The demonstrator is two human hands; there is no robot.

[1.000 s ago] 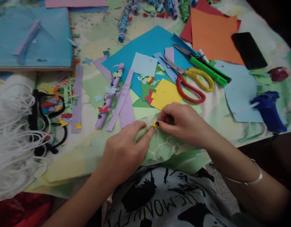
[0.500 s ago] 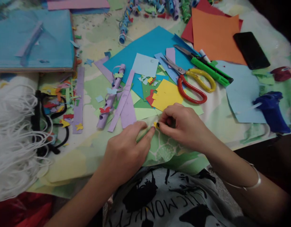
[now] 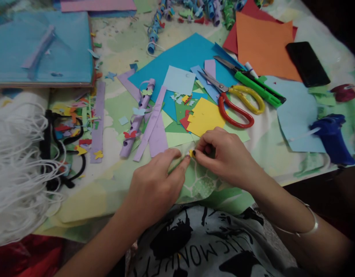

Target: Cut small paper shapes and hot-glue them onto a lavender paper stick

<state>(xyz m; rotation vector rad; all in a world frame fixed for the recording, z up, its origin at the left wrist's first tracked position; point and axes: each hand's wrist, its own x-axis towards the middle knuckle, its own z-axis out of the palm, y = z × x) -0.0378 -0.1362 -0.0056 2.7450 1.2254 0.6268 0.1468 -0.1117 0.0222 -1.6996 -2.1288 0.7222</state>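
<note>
A small yellow paper cutout (image 3: 191, 153) sits at the table's near side, pinched between thumb and fingers of my right hand (image 3: 227, 157). Its exact shape is mostly hidden by the fingertips. My left hand (image 3: 157, 184) lies on the tablecloth with thumb and forefinger apart, the forefinger's tip touching the cutout's left side. Just beyond the hands are a yellow paper sheet (image 3: 207, 117) with a notched edge and purple paper strips (image 3: 150, 127). Left of these lies a rolled purple paper tube (image 3: 137, 115) bearing paper butterflies.
Scissors (image 3: 236, 100) with red and yellow handles lie beside a green cutter (image 3: 260, 90). At right are a phone (image 3: 307, 63) and a blue tape dispenser (image 3: 331, 138). White cords (image 3: 18, 165), paper scraps (image 3: 72, 123) and a blue folder (image 3: 67, 50) occupy the left.
The view has shifted very slightly, so everything sits a little further right. Both hands keep nearly the same pose at the yellow cutout.
</note>
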